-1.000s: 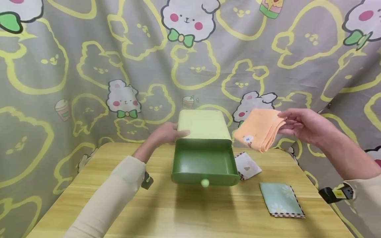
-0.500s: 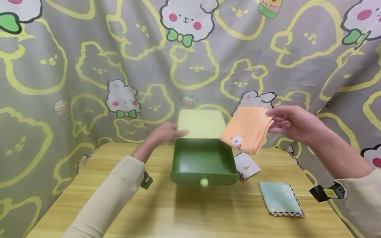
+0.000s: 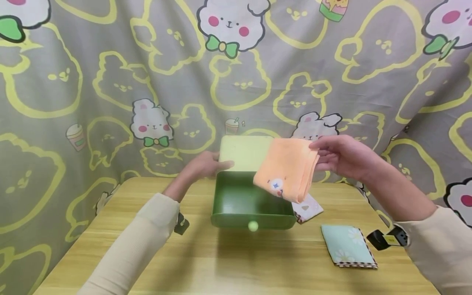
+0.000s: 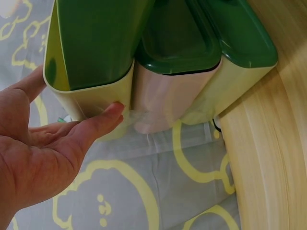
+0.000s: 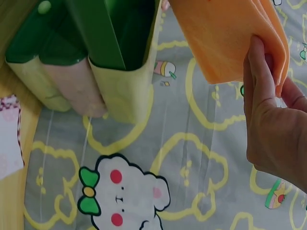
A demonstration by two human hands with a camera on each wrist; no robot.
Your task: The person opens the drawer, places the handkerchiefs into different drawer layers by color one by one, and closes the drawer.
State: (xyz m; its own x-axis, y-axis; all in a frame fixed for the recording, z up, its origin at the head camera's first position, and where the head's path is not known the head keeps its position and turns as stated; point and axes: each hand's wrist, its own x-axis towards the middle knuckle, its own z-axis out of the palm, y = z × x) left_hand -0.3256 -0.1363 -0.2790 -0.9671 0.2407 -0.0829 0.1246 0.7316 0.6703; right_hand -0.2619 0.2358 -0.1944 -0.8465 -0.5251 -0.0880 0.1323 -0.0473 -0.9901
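Gry bunny-print curtain (image 3: 177, 88) hangs bhnd wood tbl (image 3: 199, 266).

The right grip (image 3: 346, 159) carries the orange cloth (image 3: 285, 170) leftward and slightly lower, from beside the green drawer (image 3: 232, 221) to partly hiding it from view.

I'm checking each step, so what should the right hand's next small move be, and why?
I'd probably have the right hand shift the orange cloth slightly left, over the green drawer. In the head view the cloth overlaps only the drawer's right rear part, the drawer is pulled open, and the left hand holds the drawer unit.
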